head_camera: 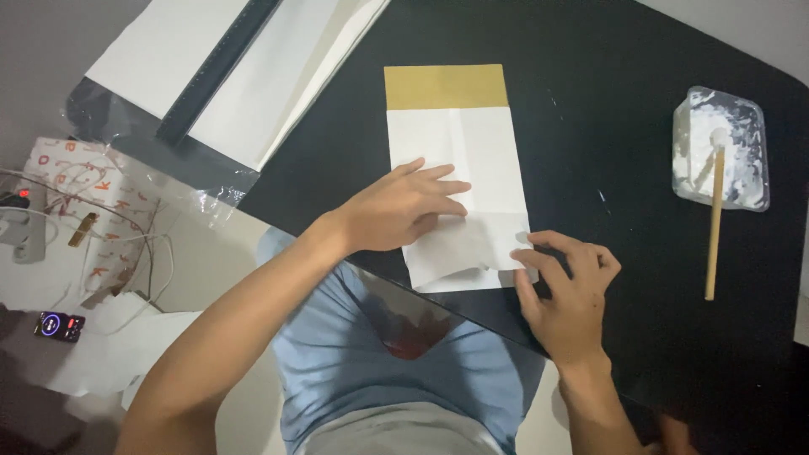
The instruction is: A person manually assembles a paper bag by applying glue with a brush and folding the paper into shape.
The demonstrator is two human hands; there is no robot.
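A folded white paper piece [472,152] with a gold band [445,86] at its far end lies on the black table [607,152]. My left hand [404,206] rests flat on the paper's left near part, fingers spread and pointing right. My right hand [569,282] presses its fingertips on the paper's near right corner, where a flap [459,257] is folded up across the bottom. Neither hand grips anything.
A clear plastic tray of white paste [720,147] sits at the right with a wooden stick [715,227] leaning out of it. A stack of white sheets in clear wrap [227,76] lies at the top left. A phone [59,325], cables and patterned paper lie on the floor at left.
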